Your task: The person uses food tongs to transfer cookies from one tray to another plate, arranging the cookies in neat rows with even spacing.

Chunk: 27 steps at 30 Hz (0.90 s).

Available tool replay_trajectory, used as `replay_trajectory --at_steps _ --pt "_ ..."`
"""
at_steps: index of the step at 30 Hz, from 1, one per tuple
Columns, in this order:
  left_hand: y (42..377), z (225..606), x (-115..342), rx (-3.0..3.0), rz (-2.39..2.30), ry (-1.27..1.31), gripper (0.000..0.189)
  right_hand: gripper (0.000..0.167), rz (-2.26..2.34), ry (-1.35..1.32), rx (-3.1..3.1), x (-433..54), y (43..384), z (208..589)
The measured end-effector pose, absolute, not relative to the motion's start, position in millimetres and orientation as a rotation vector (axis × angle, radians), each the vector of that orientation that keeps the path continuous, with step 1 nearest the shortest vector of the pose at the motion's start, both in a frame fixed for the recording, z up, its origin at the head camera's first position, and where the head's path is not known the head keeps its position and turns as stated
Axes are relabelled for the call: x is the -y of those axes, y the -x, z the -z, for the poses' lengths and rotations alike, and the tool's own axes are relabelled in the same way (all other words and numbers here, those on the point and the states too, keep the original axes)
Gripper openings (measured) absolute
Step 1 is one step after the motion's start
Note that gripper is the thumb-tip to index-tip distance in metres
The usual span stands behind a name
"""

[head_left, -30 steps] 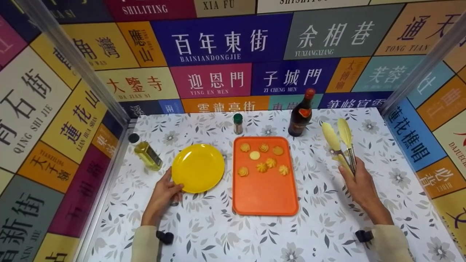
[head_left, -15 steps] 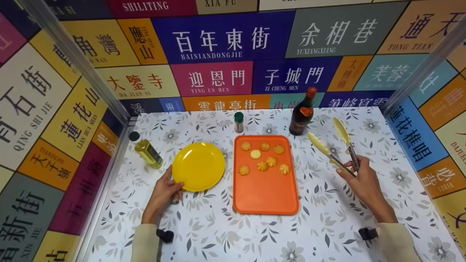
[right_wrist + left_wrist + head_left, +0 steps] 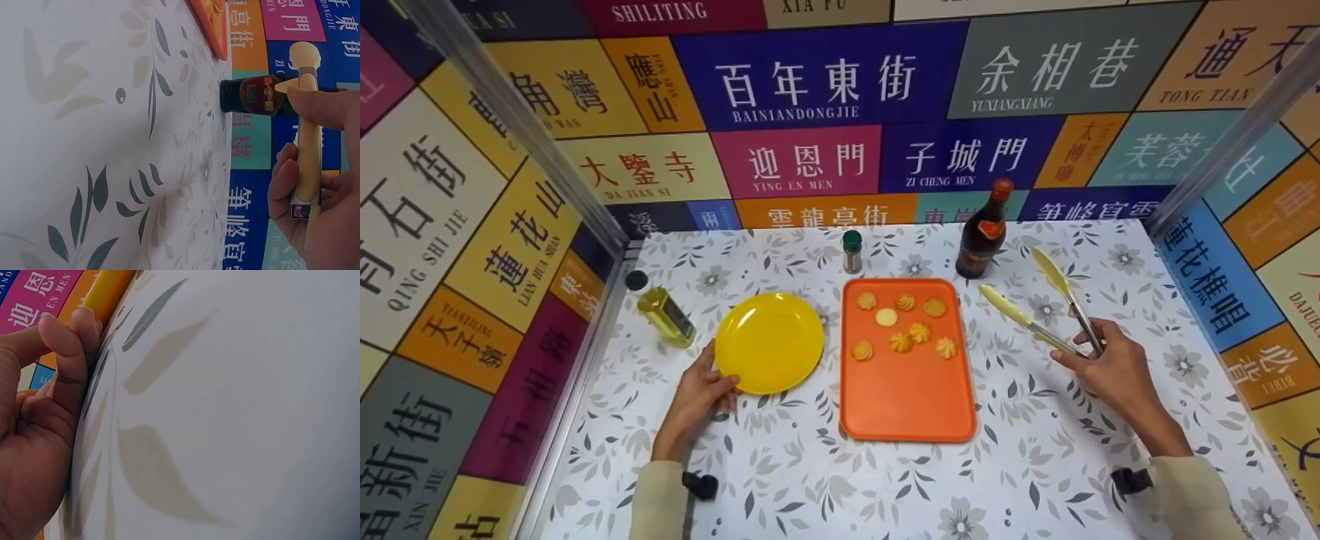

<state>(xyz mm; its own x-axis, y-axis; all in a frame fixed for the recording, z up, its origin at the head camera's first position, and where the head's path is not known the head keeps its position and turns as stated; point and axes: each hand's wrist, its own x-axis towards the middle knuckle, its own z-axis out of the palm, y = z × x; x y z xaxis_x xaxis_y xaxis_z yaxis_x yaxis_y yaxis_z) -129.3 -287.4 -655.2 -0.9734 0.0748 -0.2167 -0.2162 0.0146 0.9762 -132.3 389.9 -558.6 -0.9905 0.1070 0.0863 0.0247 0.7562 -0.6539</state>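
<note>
A round yellow plate [image 3: 769, 343] lies left of the orange tray. My left hand [image 3: 702, 390] holds its lower left rim, thumb on top and fingers along the side; only a strip of the plate [image 3: 109, 289] shows in the left wrist view. My right hand [image 3: 1117, 367] grips a pair of tongs [image 3: 1072, 300] with pale yellow tips and metal arms, spread apart above the table, right of the tray. On the orange tray [image 3: 907, 405] sit several small swirled cookies [image 3: 900, 343] in its far half. The right wrist view shows the tongs' handle [image 3: 308, 152] between thumb and fingers.
A dark bottle with a red cap [image 3: 984, 232] stands behind the tray's right corner. Behind the tray is a green-capped shaker [image 3: 852, 253]. An oil bottle [image 3: 664, 311] stands left of the plate. Printed wall panels [image 3: 817, 82] border the floral tabletop [image 3: 810, 487].
The tongs have spread from nearly closed to wide apart, and their tips have swung left toward the tray. My right hand has shifted slightly right. My left hand stays at the plate.
</note>
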Motion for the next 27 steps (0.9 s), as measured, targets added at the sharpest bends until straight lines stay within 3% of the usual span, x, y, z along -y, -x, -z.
replay_trajectory --at_steps 15,27 --pt "129 654 288 -2.14 -2.026 0.11 0.093 0.067 -0.994 -0.026 2.817 -396 137 546" --pt "130 651 288 -2.151 -1.959 0.224 0.093 0.058 -0.978 -0.078 2.832 -391 140 538"
